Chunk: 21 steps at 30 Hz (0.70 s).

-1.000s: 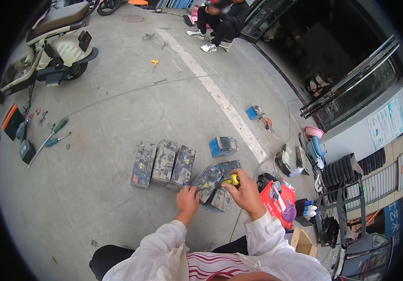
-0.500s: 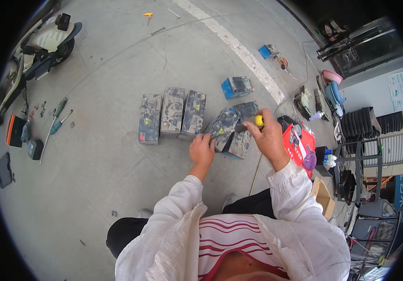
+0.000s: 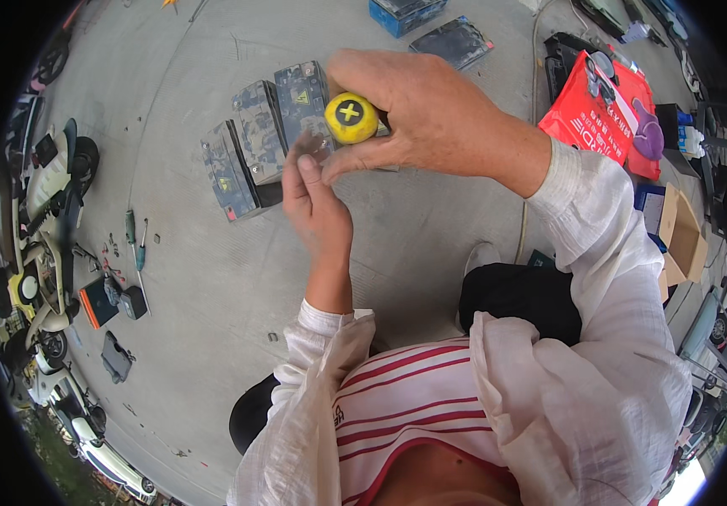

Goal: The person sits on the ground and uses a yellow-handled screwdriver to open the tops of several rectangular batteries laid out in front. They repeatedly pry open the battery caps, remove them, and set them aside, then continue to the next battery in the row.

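The right hand [image 3: 431, 118] grips a yellow screwdriver [image 3: 351, 117] upright over the batteries [image 3: 266, 139]; the left hand [image 3: 317, 202], fingers loosely curled, steadies below. Work seems midway.

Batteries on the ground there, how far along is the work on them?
Done: three grey batteries lie side by side on the concrete. In hand: the right hand grips a yellow-capped screwdriver upright, the left hand pinching just below it. Left: cannot tell; spare screwdrivers lie apart.
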Motion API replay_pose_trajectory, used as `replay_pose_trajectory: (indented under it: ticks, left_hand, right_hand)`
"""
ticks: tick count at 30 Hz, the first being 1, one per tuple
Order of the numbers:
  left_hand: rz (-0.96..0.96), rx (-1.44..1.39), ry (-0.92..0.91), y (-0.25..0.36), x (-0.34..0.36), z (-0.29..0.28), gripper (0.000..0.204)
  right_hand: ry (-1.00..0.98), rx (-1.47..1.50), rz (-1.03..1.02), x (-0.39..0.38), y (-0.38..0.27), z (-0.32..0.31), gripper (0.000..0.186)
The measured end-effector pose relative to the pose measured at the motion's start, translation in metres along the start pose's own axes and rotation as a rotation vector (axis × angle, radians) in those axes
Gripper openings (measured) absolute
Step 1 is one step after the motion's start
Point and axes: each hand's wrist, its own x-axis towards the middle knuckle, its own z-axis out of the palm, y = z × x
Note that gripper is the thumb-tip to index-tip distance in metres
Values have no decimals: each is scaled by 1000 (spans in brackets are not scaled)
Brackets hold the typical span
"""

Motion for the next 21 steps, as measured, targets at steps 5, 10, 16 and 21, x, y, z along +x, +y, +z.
replay_pose_trajectory:
  ticks: [5, 10, 16, 21]
  left_hand:
    - [434, 126, -117, 85, 22, 29, 52]
    - [272, -44, 56, 88, 30, 48, 19]
    - [248, -263, -914, 84, 74, 25, 43]
    - [244, 5, -2, 91, 53, 62, 39]
  right_hand:
    - [-33, 511, -86, -10, 34, 21, 44]
    - [37, 632, 93, -35, 80, 19, 40]
    - [540, 837, 469, -83, 192, 25, 26]
    - [520, 312, 676, -138, 236, 42, 40]
